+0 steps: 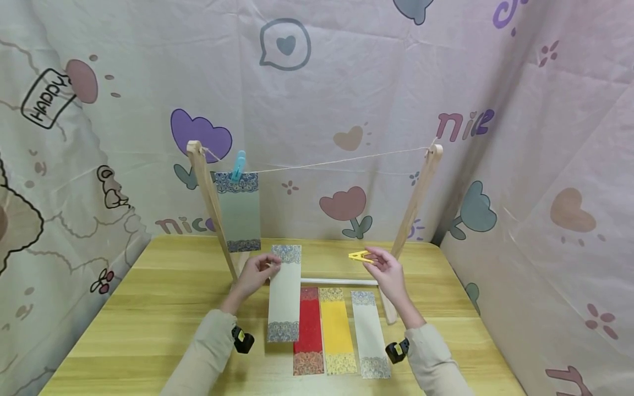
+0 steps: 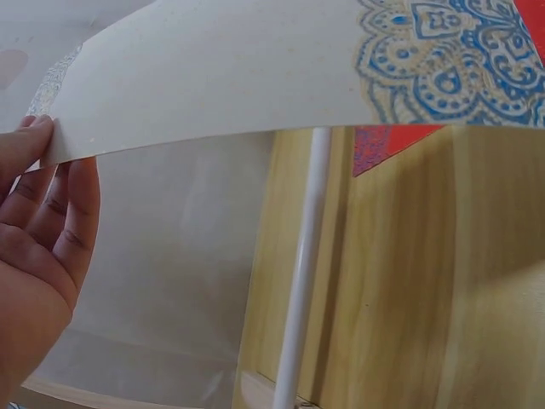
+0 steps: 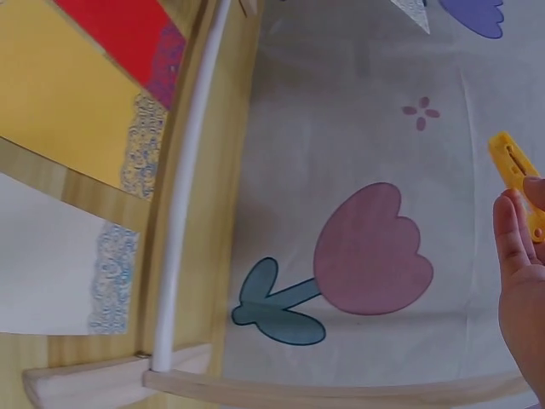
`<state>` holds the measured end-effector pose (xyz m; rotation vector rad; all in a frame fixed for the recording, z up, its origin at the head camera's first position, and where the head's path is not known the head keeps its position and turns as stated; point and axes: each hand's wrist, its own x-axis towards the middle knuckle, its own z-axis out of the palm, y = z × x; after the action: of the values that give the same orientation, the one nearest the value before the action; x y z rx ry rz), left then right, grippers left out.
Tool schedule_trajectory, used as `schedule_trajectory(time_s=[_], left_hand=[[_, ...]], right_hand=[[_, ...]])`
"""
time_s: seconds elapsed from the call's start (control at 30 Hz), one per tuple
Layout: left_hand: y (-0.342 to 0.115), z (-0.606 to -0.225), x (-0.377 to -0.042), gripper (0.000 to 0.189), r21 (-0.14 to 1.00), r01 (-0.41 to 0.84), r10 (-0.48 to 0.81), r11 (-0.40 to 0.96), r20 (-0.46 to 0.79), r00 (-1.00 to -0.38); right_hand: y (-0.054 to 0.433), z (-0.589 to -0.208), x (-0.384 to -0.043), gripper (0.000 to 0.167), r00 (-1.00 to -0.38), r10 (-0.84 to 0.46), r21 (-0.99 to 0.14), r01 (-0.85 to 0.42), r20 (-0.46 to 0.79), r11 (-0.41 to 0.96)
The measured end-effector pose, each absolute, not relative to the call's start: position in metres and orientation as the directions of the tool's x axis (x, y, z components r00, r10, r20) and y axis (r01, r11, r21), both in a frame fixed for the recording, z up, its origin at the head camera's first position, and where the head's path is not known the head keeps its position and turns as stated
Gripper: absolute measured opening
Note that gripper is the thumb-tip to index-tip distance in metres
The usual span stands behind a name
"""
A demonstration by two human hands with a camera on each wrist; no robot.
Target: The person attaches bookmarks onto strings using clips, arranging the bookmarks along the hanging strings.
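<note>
Left hand pinches the pale card near its upper left edge, over the desk, below the string. Right hand grips the yellow clothespin. Risks: one-sided hold could let card swing or crease; light fingertip grip could drop clothespin.

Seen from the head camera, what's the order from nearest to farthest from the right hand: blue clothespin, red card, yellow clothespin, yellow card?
1. Yellow clothespin: pinched in the right hand.
2. Yellow card: lower, to the left.
3. Red card: just left of that.
4. Blue clothespin: far left, highest.
</note>
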<state>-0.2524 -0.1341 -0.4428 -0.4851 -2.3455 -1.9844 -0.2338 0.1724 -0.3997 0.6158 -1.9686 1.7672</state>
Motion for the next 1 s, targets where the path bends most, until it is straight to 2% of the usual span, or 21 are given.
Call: schedule_trajectory(time_s=[0.2, 0.47, 0.7, 1.0], left_hand=[[-0.132, -0.432, -0.252, 0.016, 0.955, 0.262, 0.219, 0.138, 0.228, -0.949], [-0.131, -0.438, -0.265, 0.015, 0.958, 0.264, 0.195, 0.112, 0.239, -0.951], [-0.130, -0.437, -0.273, 0.013, 0.931, 0.321, 0.167, 0.174, 0.293, -0.941], [-0.128, -0.425, -0.271, 0.012, 0.931, 0.304, 0.148, 0.203, 0.277, -0.949]], right_hand=[[0.169, -0.391, -0.241, 0.033, -0.784, -0.055, -0.781, -0.621, 0.619, 0.063], [0.161, -0.380, -0.245, 0.032, -0.749, -0.095, -0.748, -0.662, 0.656, 0.055], [0.150, -0.365, -0.249, 0.032, -0.723, -0.138, -0.723, -0.688, 0.677, 0.062], [0.138, -0.348, -0.253, 0.031, -0.704, -0.173, -0.700, -0.708, 0.689, 0.097]])
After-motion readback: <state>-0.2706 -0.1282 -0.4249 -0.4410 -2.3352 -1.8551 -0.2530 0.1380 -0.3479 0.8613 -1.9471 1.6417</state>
